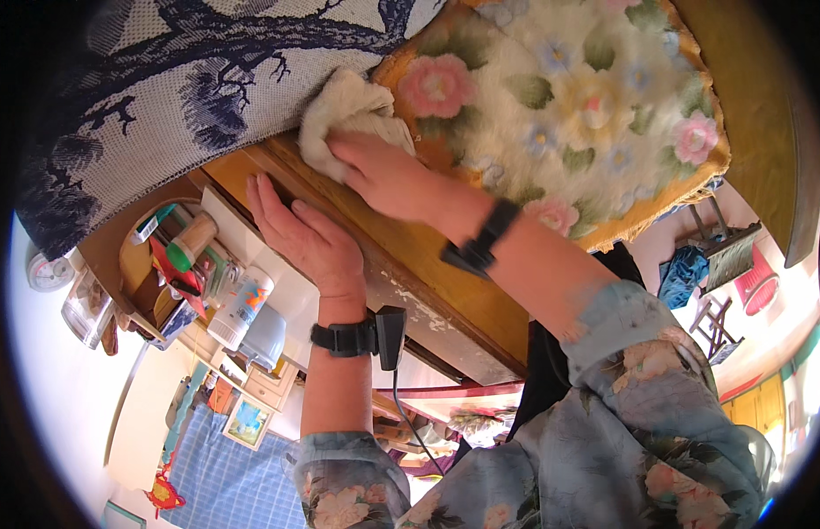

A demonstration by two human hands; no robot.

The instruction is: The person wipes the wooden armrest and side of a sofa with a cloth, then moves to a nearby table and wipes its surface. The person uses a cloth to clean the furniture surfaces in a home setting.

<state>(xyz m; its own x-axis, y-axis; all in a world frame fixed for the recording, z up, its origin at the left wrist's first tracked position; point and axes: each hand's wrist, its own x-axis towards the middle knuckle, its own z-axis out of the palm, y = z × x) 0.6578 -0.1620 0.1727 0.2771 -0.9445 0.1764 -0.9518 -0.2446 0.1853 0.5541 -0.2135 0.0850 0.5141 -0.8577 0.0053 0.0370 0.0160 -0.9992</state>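
My right hand [390, 178] presses on a bunched white cloth [324, 132], with the fingertips partly hidden in its folds. The cloth rests on a varnished yellow-brown wooden ledge [410, 244], in the gap between a floral pile cushion [569, 99] and a dark-blue and white woven cover [264, 73]. Along the ledge's outer side, my left hand [311, 238] is held flat with fingers extended and nothing in it. Its fingertips are by the wood, below the woven cover's hem; whether they touch is unclear. Paint has flaked off the lower side of the wood.
Left of my left hand stands a cardboard box [132, 278] of small items, with a white bottle [241, 307] and a clear jar [86, 311] close by. A cable [407, 410] hangs from my left wrist device [387, 337]. Small stools [731, 254] and a pink basket [757, 281] are at right.
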